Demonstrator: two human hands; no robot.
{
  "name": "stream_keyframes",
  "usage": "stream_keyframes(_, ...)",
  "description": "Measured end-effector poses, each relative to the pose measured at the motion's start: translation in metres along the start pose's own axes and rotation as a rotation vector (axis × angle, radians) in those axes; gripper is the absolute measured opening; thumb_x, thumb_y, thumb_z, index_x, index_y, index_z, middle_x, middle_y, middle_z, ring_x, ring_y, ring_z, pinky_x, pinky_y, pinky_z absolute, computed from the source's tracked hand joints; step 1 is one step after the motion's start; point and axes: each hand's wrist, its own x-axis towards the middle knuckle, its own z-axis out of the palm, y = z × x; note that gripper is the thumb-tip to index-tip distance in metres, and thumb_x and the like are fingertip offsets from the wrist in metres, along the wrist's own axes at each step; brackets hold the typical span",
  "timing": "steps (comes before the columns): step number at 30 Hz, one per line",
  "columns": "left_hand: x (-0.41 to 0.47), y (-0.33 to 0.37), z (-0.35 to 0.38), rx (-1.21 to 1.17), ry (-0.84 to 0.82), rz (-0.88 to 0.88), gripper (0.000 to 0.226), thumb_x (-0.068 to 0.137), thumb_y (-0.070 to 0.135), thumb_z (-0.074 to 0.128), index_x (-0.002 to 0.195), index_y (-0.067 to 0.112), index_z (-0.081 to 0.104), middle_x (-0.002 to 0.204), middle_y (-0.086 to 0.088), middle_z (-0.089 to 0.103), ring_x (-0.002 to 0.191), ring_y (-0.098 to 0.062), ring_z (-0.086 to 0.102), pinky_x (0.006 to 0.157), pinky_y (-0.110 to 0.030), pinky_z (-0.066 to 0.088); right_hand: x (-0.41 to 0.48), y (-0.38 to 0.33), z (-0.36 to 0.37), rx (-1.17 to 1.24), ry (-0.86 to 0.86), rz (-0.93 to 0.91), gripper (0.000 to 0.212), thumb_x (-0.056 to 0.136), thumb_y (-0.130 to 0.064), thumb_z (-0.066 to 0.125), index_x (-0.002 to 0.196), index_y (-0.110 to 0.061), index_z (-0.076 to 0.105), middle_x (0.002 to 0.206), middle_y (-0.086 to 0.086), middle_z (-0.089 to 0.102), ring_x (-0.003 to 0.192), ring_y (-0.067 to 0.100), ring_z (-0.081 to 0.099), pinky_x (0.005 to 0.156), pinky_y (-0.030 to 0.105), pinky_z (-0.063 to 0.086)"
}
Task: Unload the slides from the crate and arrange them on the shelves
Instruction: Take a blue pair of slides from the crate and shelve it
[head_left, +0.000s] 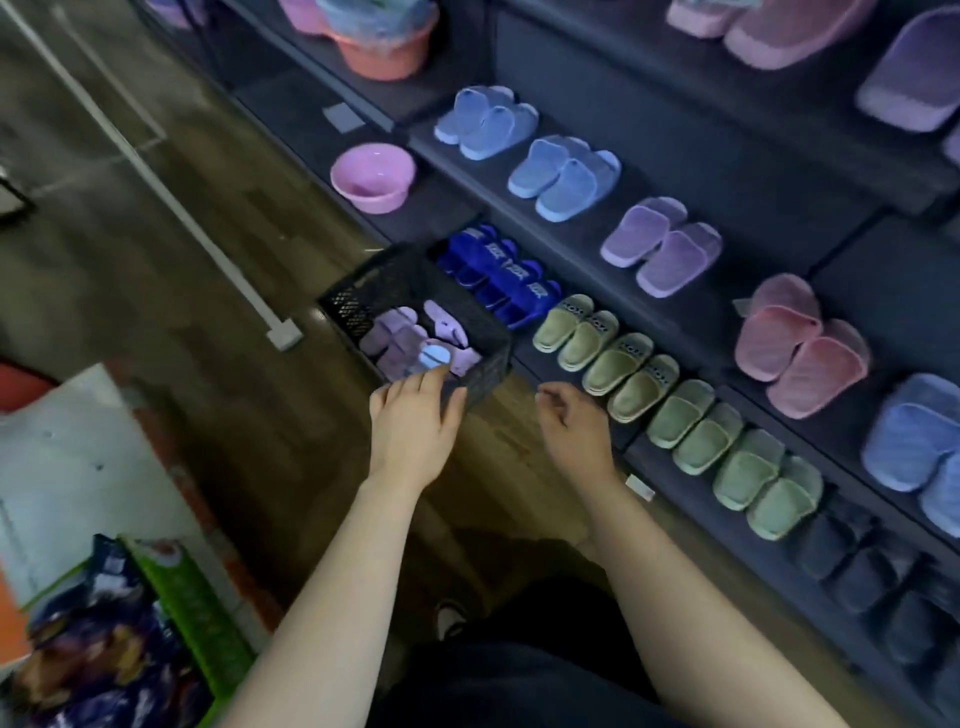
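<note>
Your left hand (410, 426) lies released, fingers straight over the near rim of the black crate (353, 301), just short of the lilac slides (400, 332) inside. Your right hand (574, 423) hangs loosely curled, grasping nothing, over open floor (493, 447) between the crate and the bottom shelf (644, 460), whose front edge carries green slides (639, 384).

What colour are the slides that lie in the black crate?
The slides are mostly pale lilac; the head view shows it.

Black lattice crate (483, 332), lilac slides (402, 338) (one pale blue).
</note>
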Motion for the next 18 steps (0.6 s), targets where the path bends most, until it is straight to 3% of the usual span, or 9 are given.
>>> stream_keyframes(8,0.087,-0.098,-0.017,-0.047,-0.001,-0.036,0.035,0.097,0.037,0.043,0.123,0.016,0.056,0.116,-0.008,0.065,0.110,-0.025,0.059,0.099,-0.042,0.036,0.077,-0.051,0.084,-0.029,0.041,0.018,0.024,0.096,-0.024,0.053,0.113,-0.010,0.064,0.107,0.006,0.069,0.098,0.017,0.063,0.079,0.020,0.040)
stream_keyframes(18,0.259,-0.186,-0.047,0.011,-0.142,0.077,0.038,0.098,0.036,0.043,0.130,0.017,0.050,0.126,-0.008,0.059,0.117,-0.026,0.054,0.102,-0.040,0.034,0.211,-0.117,0.173,-0.049,0.033,0.155,0.024,0.096,-0.023,0.054,0.113,-0.010,0.064,0.106,0.009,0.065,0.094,0.022,0.061,0.074,0.024,0.040)
